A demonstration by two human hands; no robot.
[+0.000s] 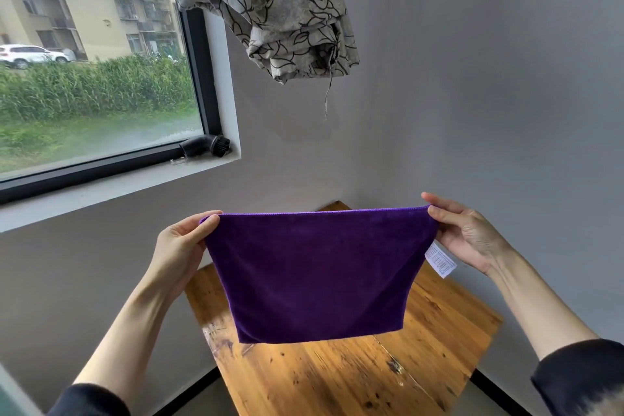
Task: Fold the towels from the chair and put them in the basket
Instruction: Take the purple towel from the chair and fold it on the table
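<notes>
The person holds a purple towel (pixel 317 277) up in the air by its two upper corners, the left hand (pixel 184 248) pinching the left corner between thumb and curled fingers and the right hand (pixel 464 235) pinching the right corner the same way. The top hem runs taut and nearly level from one grip to the other, so the towel's long axis at this moment lies straight across between the hands, and the rest of the cloth hangs freely down from both grips, narrowing a little toward its lower edge. A white care label (pixel 440 260) sticks out from the side seam just below the right hand's pinch. The lower edge hangs just above the wooden table (pixel 435 341), apparently clear of it, though contact cannot be ruled out from this angle. Neither hand is nearer to the cloth than the other; each owns one corner, and the towel looks like a single or already halved layer, which cannot be told for sure. The next fold would most likely turn on bringing the two grips together, corner to corner, or on lowering the hanging edge onto the table below. Neither the chair nor the basket is in view.
</notes>
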